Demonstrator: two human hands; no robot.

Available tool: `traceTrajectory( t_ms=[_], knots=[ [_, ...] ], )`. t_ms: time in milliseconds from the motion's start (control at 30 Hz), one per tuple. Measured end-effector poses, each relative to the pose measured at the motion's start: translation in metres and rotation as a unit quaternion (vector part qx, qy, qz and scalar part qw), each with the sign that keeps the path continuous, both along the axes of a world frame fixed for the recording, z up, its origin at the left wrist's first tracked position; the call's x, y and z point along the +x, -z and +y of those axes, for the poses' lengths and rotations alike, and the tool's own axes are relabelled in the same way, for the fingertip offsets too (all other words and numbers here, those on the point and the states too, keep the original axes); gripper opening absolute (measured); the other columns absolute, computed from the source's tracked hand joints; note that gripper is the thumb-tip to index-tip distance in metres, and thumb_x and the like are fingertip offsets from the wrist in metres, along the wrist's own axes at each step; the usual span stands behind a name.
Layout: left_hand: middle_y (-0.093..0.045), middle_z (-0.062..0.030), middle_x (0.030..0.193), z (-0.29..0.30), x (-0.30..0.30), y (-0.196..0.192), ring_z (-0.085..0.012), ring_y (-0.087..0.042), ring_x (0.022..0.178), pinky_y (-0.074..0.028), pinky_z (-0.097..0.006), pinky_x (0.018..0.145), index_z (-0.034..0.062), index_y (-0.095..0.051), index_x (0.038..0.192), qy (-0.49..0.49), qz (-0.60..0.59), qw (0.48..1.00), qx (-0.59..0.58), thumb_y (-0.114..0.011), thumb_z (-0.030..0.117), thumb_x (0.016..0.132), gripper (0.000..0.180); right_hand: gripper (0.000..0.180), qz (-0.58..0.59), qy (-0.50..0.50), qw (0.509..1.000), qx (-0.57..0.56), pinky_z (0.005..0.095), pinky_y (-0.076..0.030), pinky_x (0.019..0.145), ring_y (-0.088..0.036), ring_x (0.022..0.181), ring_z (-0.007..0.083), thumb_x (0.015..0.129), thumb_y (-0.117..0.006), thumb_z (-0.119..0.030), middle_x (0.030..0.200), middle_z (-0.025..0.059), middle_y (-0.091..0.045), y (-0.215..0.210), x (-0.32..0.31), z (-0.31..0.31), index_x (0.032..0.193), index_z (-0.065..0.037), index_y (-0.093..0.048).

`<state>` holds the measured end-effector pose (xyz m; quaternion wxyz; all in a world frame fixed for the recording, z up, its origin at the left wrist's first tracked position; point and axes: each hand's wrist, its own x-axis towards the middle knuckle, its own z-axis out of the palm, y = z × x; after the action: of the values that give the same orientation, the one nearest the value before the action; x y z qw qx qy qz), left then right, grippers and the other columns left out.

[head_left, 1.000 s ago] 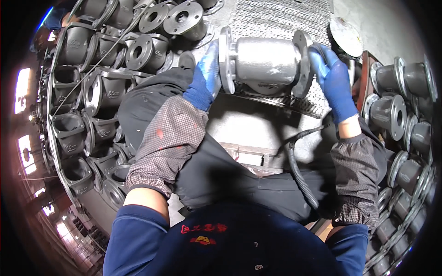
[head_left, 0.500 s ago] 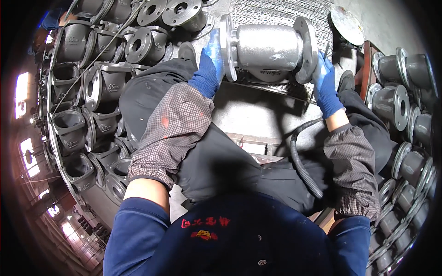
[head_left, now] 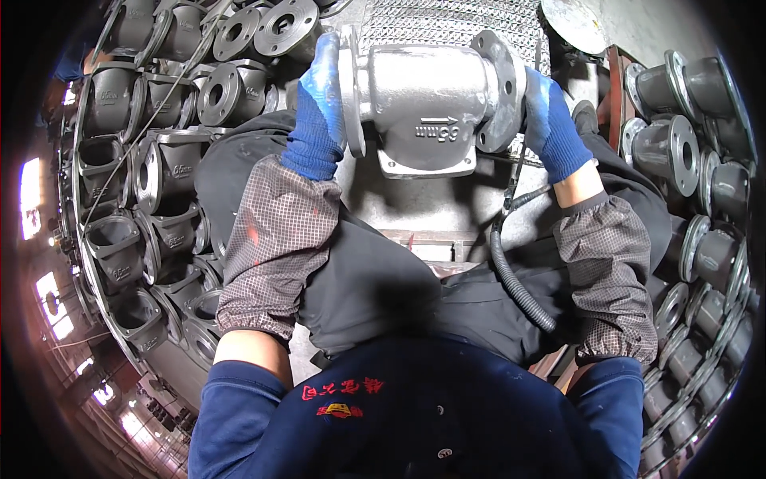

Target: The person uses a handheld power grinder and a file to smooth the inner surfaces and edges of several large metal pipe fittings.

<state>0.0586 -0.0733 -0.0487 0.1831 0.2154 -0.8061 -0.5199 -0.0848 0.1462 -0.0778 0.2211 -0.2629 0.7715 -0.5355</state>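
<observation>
A grey cast-metal valve body (head_left: 429,84) hangs between my hands over the gap between my legs. It has a round flange at each end and a squarish flange with corner holes facing me, and raised marks show on its side. My left hand (head_left: 321,100), in a blue glove, presses around the outer face of the left flange. Gripping the right flange from its outer side is my right hand (head_left: 549,120), gloved the same way. The fingers of both hands are partly hidden behind the flanges.
Several similar castings (head_left: 171,164) are stacked at my left, and more castings (head_left: 661,156) at my right. A textured metal surface (head_left: 455,22) lies beyond the valve body. A ribbed hose (head_left: 519,289) curves over my right thigh. A pale round plate (head_left: 574,25) sits at the far right.
The valve body has rolled, bringing its squarish flange and side marks into sight. Both hands have shifted left with it, and it has come slightly nearer to me.
</observation>
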Motion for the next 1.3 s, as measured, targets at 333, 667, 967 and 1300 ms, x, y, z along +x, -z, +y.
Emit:
traceTrajectory(
  t_ms=[333,667,967,1300],
  knots=[
    [-0.06,-0.0176,0.113,-0.057,-0.021,0.039,-0.0277,-0.061,0.101,-0.052,-0.038,0.088,-0.0015,-0.049,0.122,-0.093,0.062,0.881,0.46,-0.039,0.037,0.096,0.047,0.048,0.412,-0.105,0.9,0.098,0.0361,-0.051,0.08,-0.061,0.095,0.0349,0.08,-0.058,-0.003,0.105,0.0234,-0.059,0.027,-0.031,-0.027,0.126,0.002,-0.044],
    [-0.06,-0.0065,0.104,-0.057,-0.031,0.054,-0.0169,-0.058,0.092,-0.049,-0.029,0.081,0.0045,-0.053,0.118,-0.111,0.099,0.889,0.432,-0.047,0.045,0.093,0.048,0.043,-0.236,0.079,0.968,-0.033,0.0282,-0.049,0.076,-0.058,0.092,0.014,0.097,-0.039,-0.032,0.101,0.0082,-0.061,-0.013,-0.013,-0.044,0.122,0.0,-0.05],
    [-0.061,-0.0115,0.1,-0.04,-0.03,0.041,-0.0237,-0.061,0.076,-0.052,-0.036,0.058,0.0086,-0.048,0.125,-0.123,0.012,0.904,0.41,-0.042,0.056,0.09,0.059,0.037,0.099,-0.04,0.989,0.103,0.0346,-0.049,0.078,-0.059,0.093,0.0361,0.089,-0.045,-0.01,0.104,0.024,-0.058,0.021,-0.026,-0.042,0.124,0.002,-0.046],
    [-0.063,-0.0178,0.109,-0.005,-0.045,0.002,-0.0236,-0.062,0.098,-0.048,-0.031,0.086,-0.0001,-0.057,0.119,-0.008,0.011,0.965,-0.262,-0.066,0.025,0.079,0.048,0.046,-0.121,0.136,0.983,0.02,0.035,-0.045,0.083,-0.06,0.091,0.0288,0.092,-0.041,-0.036,0.099,0.0218,-0.063,0.026,-0.006,-0.034,0.113,0.003,-0.056]
  ],
)
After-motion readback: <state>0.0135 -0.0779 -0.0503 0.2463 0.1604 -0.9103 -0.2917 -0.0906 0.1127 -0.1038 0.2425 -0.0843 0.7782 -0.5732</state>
